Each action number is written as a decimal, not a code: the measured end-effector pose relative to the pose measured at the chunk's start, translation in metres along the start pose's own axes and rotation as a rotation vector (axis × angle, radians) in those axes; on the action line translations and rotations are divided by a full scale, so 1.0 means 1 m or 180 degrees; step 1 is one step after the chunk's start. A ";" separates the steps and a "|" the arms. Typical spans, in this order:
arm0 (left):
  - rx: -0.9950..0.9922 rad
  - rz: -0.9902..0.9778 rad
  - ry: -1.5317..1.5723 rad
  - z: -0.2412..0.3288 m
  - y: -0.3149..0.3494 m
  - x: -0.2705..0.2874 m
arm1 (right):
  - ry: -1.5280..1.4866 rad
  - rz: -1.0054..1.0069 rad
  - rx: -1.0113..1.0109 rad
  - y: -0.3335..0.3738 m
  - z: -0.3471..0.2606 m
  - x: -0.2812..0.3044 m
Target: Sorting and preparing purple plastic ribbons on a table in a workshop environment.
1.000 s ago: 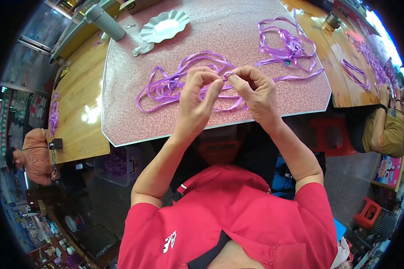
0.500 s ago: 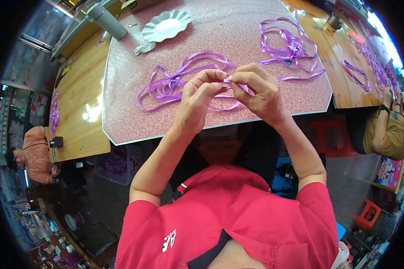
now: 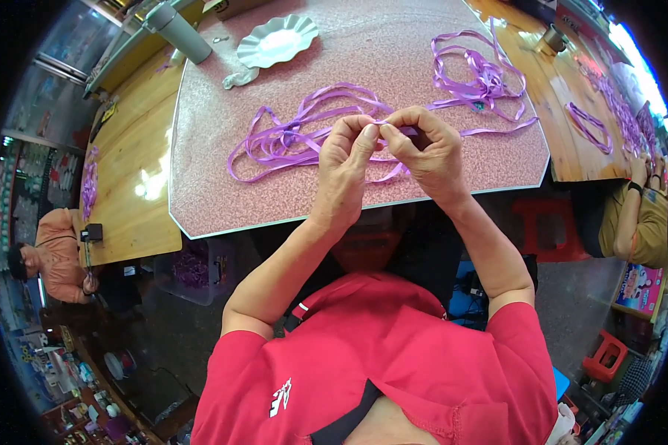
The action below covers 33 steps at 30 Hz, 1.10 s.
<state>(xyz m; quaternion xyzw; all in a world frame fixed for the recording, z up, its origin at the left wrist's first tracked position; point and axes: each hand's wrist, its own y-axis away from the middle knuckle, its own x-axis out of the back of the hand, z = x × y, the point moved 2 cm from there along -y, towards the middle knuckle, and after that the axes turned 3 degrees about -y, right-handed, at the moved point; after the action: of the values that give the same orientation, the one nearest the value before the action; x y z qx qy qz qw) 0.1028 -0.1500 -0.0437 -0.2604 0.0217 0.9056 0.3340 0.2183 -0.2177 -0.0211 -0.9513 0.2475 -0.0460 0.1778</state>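
Observation:
Both my hands meet above the middle of the table, thumbs and fingertips nearly touching. My left hand (image 3: 346, 152) is closed in a pinch on a purple ribbon (image 3: 305, 114). Closed likewise, my right hand (image 3: 427, 147) pinches the same ribbon just beside it. Only a small bit of ribbon shows between the fingertips, and how it is folded there I cannot make out. The ribbon's loose loops spread over the pink speckled tabletop (image 3: 230, 204) behind and left of my hands. A second purple ribbon heap (image 3: 484, 80) lies farther right, with one strand trailing toward the right corner.
At the back left stand a grey tumbler (image 3: 178, 33) and a white scalloped dish (image 3: 278, 41). Wooden tables flank the pink one; a metal cup (image 3: 551, 40) is on the right one. People sit at left and right. A red stool (image 3: 545, 230) and a plastic bin (image 3: 194, 271) are below.
My left hand has shifted right, and its thumb has straightened up against the ribbon. The fingertips of both hands have drawn closer together. The ribbon heaps lie as before.

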 end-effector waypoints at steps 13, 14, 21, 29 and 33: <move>-0.0647 -0.0086 -0.1450 0.003 -0.005 0.006 | 0.0282 0.0022 0.0276 0.000 -0.003 -0.002; -0.0843 -0.0104 -0.1711 0.003 -0.005 0.006 | -0.0070 0.0018 -0.0141 0.000 -0.003 -0.001; -0.2139 0.0228 -0.2662 0.009 -0.010 0.005 | -0.1615 0.0096 -0.1375 0.001 -0.005 -0.004; -0.3489 -0.0008 -0.4046 0.024 -0.014 0.010 | -0.1570 0.0007 -0.1658 -0.002 -0.003 0.005; -0.3340 0.0035 -0.4155 0.024 -0.011 0.008 | -0.1580 -0.0027 -0.1785 -0.002 -0.001 0.007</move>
<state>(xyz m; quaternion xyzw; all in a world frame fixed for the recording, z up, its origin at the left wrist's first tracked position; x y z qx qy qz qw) 0.0934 -0.1320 -0.0254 0.1947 -0.5991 0.7687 0.1105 0.2252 -0.2193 -0.0196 -0.9463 0.1959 0.2548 -0.0353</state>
